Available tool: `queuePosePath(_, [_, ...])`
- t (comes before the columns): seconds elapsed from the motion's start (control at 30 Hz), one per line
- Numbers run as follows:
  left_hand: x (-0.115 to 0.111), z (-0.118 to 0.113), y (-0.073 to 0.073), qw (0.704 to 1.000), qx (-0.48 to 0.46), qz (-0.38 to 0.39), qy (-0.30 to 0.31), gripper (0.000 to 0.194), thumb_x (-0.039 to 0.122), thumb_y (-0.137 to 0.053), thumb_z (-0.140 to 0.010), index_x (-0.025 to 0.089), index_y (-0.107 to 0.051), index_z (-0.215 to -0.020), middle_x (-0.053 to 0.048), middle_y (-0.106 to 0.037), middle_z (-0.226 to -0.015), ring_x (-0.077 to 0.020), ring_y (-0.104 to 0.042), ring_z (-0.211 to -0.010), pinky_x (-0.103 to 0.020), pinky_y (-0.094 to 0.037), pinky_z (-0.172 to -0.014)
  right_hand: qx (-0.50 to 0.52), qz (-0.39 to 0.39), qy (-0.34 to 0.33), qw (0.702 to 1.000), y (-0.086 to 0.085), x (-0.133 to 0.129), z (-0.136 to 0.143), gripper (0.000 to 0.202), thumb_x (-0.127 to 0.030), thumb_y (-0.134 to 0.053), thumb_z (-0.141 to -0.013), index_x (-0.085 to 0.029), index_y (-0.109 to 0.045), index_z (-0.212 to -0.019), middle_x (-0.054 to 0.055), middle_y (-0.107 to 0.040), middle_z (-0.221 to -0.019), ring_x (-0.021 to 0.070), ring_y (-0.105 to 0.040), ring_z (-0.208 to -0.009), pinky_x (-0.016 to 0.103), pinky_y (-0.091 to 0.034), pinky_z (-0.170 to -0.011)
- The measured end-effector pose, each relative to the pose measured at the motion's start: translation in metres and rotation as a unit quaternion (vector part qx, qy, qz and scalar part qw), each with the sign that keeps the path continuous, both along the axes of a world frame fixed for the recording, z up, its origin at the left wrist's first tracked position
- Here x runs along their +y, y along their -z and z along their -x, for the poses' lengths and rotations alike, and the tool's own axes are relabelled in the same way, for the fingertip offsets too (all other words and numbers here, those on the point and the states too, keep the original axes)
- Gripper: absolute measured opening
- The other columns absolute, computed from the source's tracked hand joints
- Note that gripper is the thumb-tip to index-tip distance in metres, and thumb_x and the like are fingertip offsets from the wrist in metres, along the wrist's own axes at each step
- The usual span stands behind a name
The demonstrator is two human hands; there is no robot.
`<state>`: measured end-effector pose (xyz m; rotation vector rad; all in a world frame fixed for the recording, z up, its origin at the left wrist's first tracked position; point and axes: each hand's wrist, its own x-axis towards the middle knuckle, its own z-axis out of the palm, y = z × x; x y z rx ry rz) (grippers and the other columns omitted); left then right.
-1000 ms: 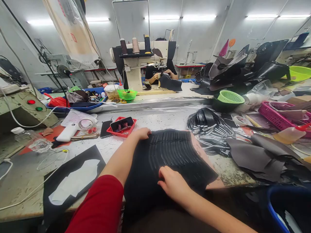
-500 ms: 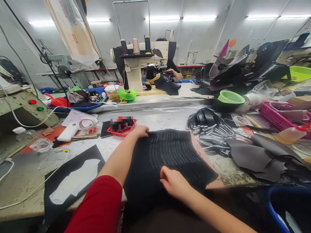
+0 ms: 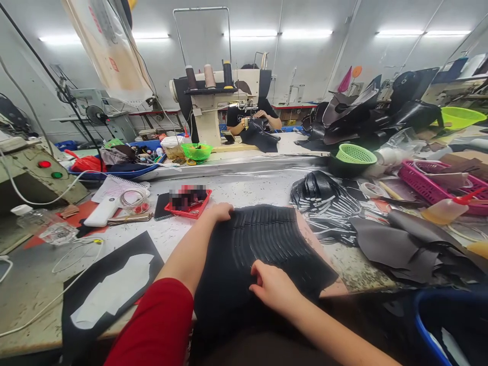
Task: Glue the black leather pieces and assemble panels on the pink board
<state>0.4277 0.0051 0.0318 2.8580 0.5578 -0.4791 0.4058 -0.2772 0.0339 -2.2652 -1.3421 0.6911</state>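
A black sheet (image 3: 229, 284) hangs over the table's front edge, with a row of dark curved strips (image 3: 263, 234) lying side by side on it. My left hand (image 3: 223, 211) rests at the sheet's upper left corner, fingers together; what they hold, if anything, is hidden. Over the lower middle of the sheet is my right hand (image 3: 272, 284), thumb and forefinger curled towards each other near the strips' lower ends. Whether something thin sits between them is too small to tell. A pink surface (image 3: 312, 244) shows along the sheet's right side.
A red tray (image 3: 194, 209) stands behind my left hand. Bundled black strips (image 3: 324, 198) and dark leather pieces (image 3: 415, 249) lie right. A white pattern (image 3: 114, 292) lies on black material at left. A blue bin (image 3: 419, 325) is lower right. Across the table, a person's hands (image 3: 263, 118) work at a sewing machine (image 3: 208, 117).
The view has shifted slightly to the right. My right thumb and forefinger look a little farther apart, while my left hand stays at the sheet's corner.
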Motion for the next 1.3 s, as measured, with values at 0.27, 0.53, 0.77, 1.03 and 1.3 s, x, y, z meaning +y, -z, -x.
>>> queuePosePath(0.27, [0.001,0.008,-0.013,1.000,0.007,-0.012,-0.013,0.029,0.034,-0.052,-0.086,0.015,-0.053,-0.108,-0.007,-0.056,-0.106,-0.0190,-0.054,-0.094,-0.041,-0.045,-0.084,0.076,-0.035,0.010,0.996,0.002,0.000,-0.007,0.016,-0.011,-0.059,-0.071,-0.021,-0.050,-0.078,-0.006,-0.056,-0.064,0.0113,-0.054,-0.062,0.020,-0.034,-0.058])
queuePosePath(0.53, [0.001,-0.007,-0.030,0.999,0.011,-0.026,-0.019,0.030,0.034,-0.053,-0.085,0.015,-0.053,-0.108,-0.007,-0.055,-0.108,-0.0200,-0.053,-0.097,-0.043,-0.043,-0.087,0.166,-0.093,0.017,0.982,0.013,-0.001,-0.019,0.016,-0.009,-0.053,-0.072,-0.021,-0.043,-0.074,-0.007,-0.049,-0.062,0.0105,-0.050,-0.061,0.020,-0.036,-0.058])
queuePosePath(0.77, [-0.010,-0.011,-0.016,0.999,0.024,-0.043,-0.022,0.030,0.034,-0.052,-0.086,0.016,-0.054,-0.110,-0.008,-0.052,-0.117,-0.0217,-0.050,-0.105,-0.046,-0.039,-0.093,0.154,-0.096,0.025,0.983,0.013,-0.001,-0.019,0.015,-0.010,-0.055,-0.073,-0.021,-0.044,-0.072,-0.006,-0.049,-0.062,0.0096,-0.048,-0.058,0.019,-0.036,-0.056])
queuePosePath(1.03, [-0.007,-0.010,-0.017,0.997,0.032,-0.060,-0.035,0.029,0.034,-0.050,-0.087,0.015,-0.054,-0.108,-0.008,-0.056,-0.109,-0.0192,-0.055,-0.097,-0.042,-0.045,-0.086,0.157,-0.109,0.017,0.981,0.015,-0.001,-0.021,0.017,-0.008,-0.055,-0.072,-0.020,-0.043,-0.070,-0.007,-0.047,-0.059,0.0092,-0.046,-0.056,0.019,-0.035,-0.054])
queuePosePath(1.3, [-0.033,-0.005,-0.024,0.993,-0.038,-0.108,-0.016,0.031,0.023,-0.051,-0.085,0.017,-0.050,-0.116,-0.010,-0.051,-0.122,-0.0241,-0.048,-0.112,-0.046,-0.037,-0.095,0.189,-0.121,0.050,0.973,0.016,0.002,-0.021,0.019,-0.008,-0.059,-0.068,-0.020,-0.044,-0.069,-0.007,-0.046,-0.057,0.0089,-0.046,-0.053,0.019,-0.035,-0.052])
